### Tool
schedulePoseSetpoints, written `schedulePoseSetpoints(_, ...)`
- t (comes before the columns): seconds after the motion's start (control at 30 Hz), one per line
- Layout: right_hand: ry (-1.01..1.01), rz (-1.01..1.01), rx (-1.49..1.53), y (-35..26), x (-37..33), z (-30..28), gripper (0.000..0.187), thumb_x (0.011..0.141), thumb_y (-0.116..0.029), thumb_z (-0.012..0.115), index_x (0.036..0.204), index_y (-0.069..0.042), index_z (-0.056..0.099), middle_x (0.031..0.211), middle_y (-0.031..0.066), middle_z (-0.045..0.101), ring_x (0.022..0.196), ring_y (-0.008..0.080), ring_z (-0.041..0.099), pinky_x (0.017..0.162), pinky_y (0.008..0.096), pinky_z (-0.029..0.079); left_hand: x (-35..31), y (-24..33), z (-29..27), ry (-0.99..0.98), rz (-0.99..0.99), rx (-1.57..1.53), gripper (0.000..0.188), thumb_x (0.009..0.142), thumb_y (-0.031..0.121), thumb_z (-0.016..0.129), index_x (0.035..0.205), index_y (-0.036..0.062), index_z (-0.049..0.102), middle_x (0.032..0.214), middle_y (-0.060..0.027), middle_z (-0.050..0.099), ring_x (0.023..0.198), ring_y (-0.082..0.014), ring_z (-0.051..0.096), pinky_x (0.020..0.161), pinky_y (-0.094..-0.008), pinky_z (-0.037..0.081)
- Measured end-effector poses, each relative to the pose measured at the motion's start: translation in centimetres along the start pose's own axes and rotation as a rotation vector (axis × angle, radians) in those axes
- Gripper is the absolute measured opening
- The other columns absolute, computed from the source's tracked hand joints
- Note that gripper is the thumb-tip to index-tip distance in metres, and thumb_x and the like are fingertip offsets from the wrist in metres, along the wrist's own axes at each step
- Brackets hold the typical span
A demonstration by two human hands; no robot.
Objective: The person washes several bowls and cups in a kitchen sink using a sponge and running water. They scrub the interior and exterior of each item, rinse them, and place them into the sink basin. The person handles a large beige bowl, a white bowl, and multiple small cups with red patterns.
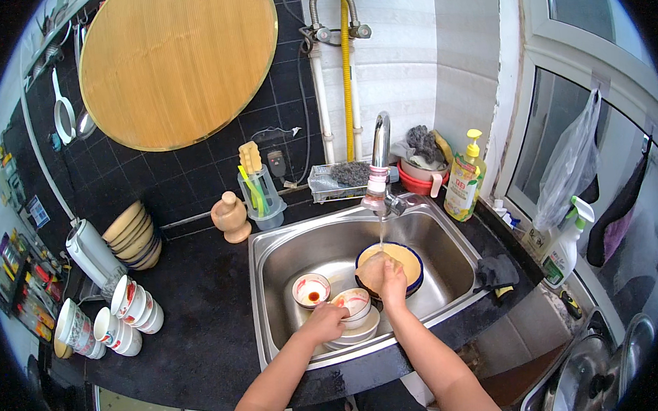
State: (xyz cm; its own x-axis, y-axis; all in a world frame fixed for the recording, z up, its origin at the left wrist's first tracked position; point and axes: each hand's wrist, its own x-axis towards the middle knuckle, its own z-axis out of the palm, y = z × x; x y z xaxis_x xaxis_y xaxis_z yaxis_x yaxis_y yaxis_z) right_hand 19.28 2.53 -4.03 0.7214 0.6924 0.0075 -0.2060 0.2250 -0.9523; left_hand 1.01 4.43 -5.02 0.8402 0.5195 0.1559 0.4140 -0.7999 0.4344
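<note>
Inside the steel sink, my left hand grips the rim of a small white bowl. That bowl rests on other white bowls. My right hand is closed around a tan, wet-looking cloth or scrubber, whose exact kind I cannot tell. Water runs down onto it from the faucet. Under the right hand sits a cream bowl with a dark blue rim. Another small white bowl, with reddish-brown residue inside, stands left of the stack.
Stacked patterned cups and cream bowls stand on the dark counter at left. Behind the sink are a wooden mortar, a utensil holder and a wire rack. Right of it stand a soap bottle and a dark cloth.
</note>
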Motion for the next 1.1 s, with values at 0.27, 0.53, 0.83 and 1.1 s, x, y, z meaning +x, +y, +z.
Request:
schedulePoseSetpoints(0.27, -0.044, 0.015, -0.014, 0.0, -0.1, 0.2, 0.035, 0.089, -0.026, 0.049, 0.108, 0.004, 0.049, 0.096, 0.0099, 0.058, 0.084, 0.016, 0.056, 0.074, 0.0285, 0.045, 0.1, -0.3, 0.1, 0.0, -0.111, -0.067, 0.021, 0.072, 0.019, 0.05, 0.081, 0.0044, 0.062, 0.08, -0.0149, 0.061, 0.084, -0.031, 0.054, 0.079, -0.0403, 0.038)
schedulePoseSetpoints(0.53, -0.165, -0.046, -0.275, -0.6, -1.2, 0.5, 0.033, 0.089, -0.026, 0.049, 0.098, 0.004, 0.056, 0.088, 0.0084, 0.061, 0.078, 0.0159, 0.057, 0.07, 0.0285, 0.045, 0.6, -0.2, -0.9, 0.084, -0.245, -0.169, 0.03, 0.08, 0.033, 0.055, 0.083, 0.0035, 0.062, 0.08, -0.0175, 0.061, 0.078, -0.0325, 0.058, 0.071, -0.0397, 0.045)
schedulePoseSetpoints(0.83, -0.256, -0.048, -0.364, 1.2, -1.0, 0.9, 0.041, 0.084, -0.038, 0.049, 0.093, 0.0, 0.06, 0.082, 0.022, 0.062, 0.08, 0.0335, 0.061, 0.071, 0.0384, 0.046, 3.4, -7.4, -2.5, 0.083, -1.315, -0.185, 0.049, 0.07, 0.028, 0.067, 0.105, -0.0014, 0.049, 0.086, -0.0176, 0.063, 0.078, -0.0301, 0.063, 0.068, -0.0364, 0.05)
schedulePoseSetpoints(1.1, -0.344, -0.083, -0.601, -1.2, -1.9, 1.4, 0.04, 0.085, -0.036, 0.049, 0.095, 0.001, 0.061, 0.082, 0.02, 0.063, 0.078, 0.03, 0.062, 0.07, 0.0359, 0.046, 2.7, -10.5, 2.2, 0.178, -1.388, -0.025, 0.028, 0.068, 0.016, 0.063, 0.093, 0.0019, 0.064, 0.101, -0.0159, 0.061, 0.098, -0.0275, 0.058, 0.081, -0.0338, 0.048)
